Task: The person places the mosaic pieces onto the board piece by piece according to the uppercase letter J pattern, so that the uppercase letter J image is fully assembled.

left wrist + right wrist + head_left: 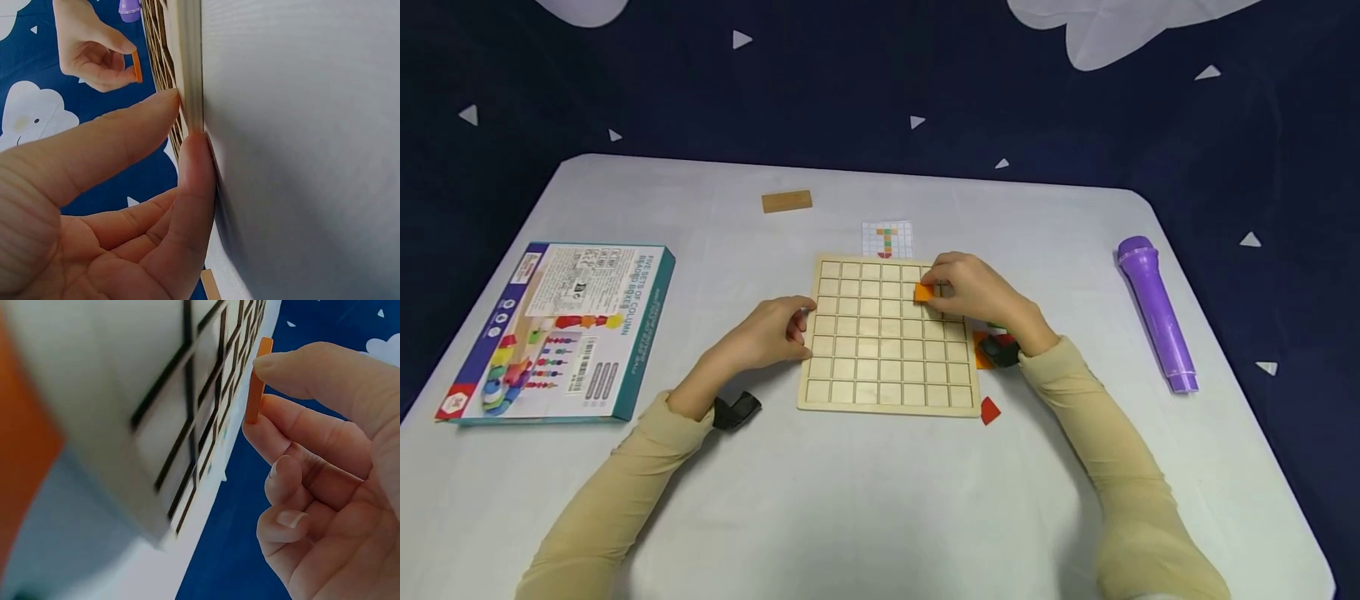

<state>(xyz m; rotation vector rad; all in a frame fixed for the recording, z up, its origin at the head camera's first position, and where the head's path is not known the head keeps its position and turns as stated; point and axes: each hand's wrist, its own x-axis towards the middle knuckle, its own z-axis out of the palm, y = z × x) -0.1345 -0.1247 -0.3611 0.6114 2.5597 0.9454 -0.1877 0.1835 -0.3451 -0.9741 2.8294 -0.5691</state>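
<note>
Head: R hand [973,287] pinches flat tile [923,292] o/ wood bd. [868,348]

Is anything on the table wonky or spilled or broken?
Nothing looks spilled or broken. The red piece looks a bit wonky, because it lies slanted beside the near right corner of the board.

A play area, home or studio unclear: a boxed bead toy [561,333] and a wooden grid board [868,345] sit on a white-covered counter [865,492] before a navy backdrop [850,83] patterned with white clouds [1097,29].
</note>
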